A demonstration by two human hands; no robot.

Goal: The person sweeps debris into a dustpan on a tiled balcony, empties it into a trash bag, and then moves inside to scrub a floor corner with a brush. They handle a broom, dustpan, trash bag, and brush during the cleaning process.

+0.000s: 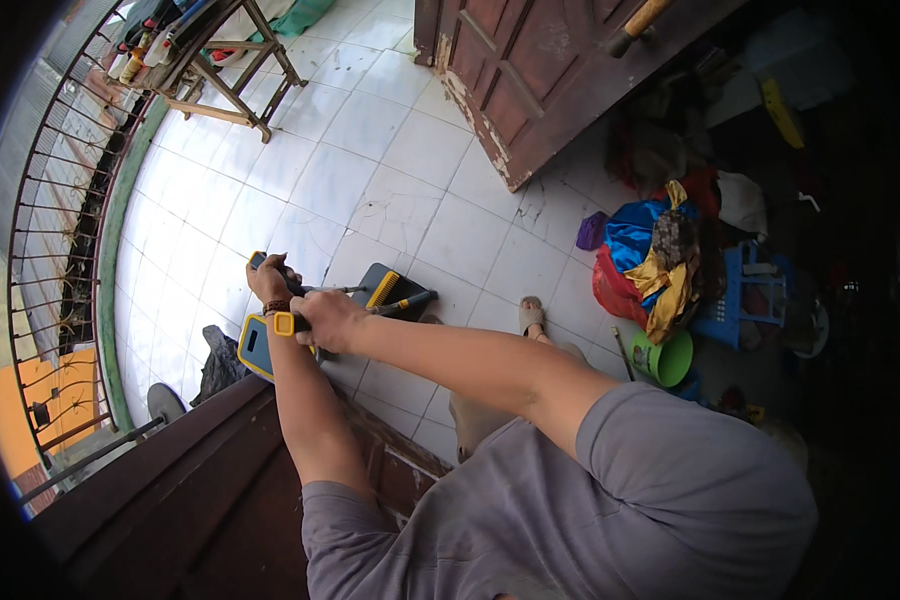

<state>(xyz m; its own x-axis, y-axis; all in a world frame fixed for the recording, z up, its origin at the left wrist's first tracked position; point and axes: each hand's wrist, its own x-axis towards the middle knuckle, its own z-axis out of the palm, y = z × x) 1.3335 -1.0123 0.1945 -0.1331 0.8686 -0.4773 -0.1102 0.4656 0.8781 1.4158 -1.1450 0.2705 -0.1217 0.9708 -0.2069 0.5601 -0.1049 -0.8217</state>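
My left hand (pixel 270 282) is closed around a dark handle with a yellow end (pixel 258 259). A thin grey pole (pixel 345 290) runs from near it to a dark grey dustpan (pixel 374 274) with yellow comb teeth. My right hand (pixel 332 322), just nearer and to the right, wraps round a yellow-and-black handle (pixel 288 324) whose loop-like yellow end overlaps my left wrist. Beyond my right forearm, a dark yellow-edged piece (pixel 406 303) lies beside the dustpan; whether it joins that handle I cannot tell. A grey panel with a yellow rim (pixel 256 346) shows beside my left forearm.
Brown wooden doors (pixel 515 80) stand at the top and lower left. Right of my feet are a cloth pile (pixel 635 235), a blue plastic crate (pixel 738 300) and a green bucket (pixel 665 358). A black bag (pixel 220 365), metal railing (pixel 32 200) and wooden stand (pixel 240 95) are leftward.
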